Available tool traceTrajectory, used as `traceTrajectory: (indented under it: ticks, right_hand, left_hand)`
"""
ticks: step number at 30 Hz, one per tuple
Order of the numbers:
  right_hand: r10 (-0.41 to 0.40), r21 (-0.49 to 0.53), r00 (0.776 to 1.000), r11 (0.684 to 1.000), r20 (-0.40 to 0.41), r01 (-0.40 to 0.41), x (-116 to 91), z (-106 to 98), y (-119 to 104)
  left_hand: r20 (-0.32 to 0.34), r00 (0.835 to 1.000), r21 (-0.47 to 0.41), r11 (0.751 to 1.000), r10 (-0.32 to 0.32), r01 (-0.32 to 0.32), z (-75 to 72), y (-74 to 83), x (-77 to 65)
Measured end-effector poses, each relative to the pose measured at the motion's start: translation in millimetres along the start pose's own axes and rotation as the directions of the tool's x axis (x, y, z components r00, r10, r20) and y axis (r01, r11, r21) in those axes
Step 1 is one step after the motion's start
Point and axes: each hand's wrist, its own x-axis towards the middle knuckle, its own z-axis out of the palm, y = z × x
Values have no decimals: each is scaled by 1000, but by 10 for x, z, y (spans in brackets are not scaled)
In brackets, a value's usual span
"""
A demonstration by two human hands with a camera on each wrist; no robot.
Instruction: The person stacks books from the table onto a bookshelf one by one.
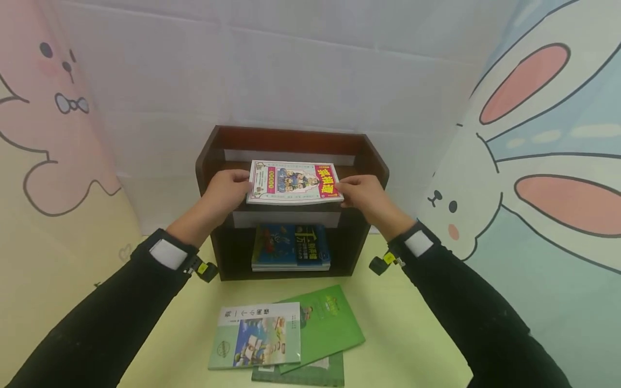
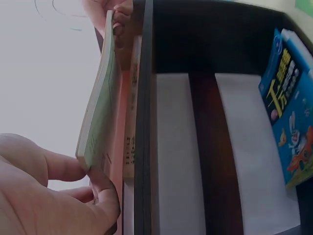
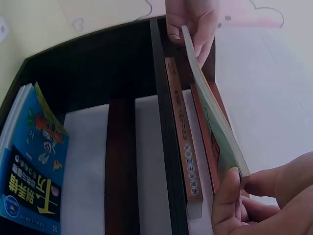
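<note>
A thin paperback book (image 1: pixel 293 182) with a white, pink and yellow cover is held level over the upper shelf of a dark brown bookshelf (image 1: pixel 291 141). My left hand (image 1: pixel 224 193) pinches its left edge between thumb and fingers. At the opposite edge, my right hand (image 1: pixel 367 198) grips it the same way. Both wrist views show a gap between this book and a thicker book with a brown spine (image 3: pixel 183 137) lying on the upper shelf. On the lower shelf lies a stack of blue books (image 1: pixel 291 245).
In front of the bookshelf, a white-covered book (image 1: pixel 257 334) overlaps a bright green book (image 1: pixel 335 323), and a darker green one (image 1: pixel 315 372) lies partly beneath them. A pale cloth wall (image 1: pixel 301 64) stands behind. Rabbit drawings (image 1: pixel 533 161) cover the right side panel.
</note>
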Motion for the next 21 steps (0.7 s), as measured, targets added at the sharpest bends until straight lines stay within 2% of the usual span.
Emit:
traceTrajectory:
  ticks: [4, 8, 15, 21]
  right_hand:
    - [-4, -25, 998, 1000, -60, 3, 161, 48, -6]
    - [-3, -58, 996, 998, -88, -2, 286, 92, -25]
    - [0, -119, 994, 993, -113, -14, 366, 165, -76]
    - [-18, -202, 995, 979, -101, -3, 400, 202, -69]
  left_hand:
    - [-25, 1000, -13, 1000, 13, -13, 41, 23, 194]
    - [-52, 999, 9, 1000, 10, -10, 36, 34, 305]
    - [-54, 998, 50, 999, -13, 16, 6, 9, 398]
    - [-42, 999, 76, 997, -23, 26, 16, -22, 422]
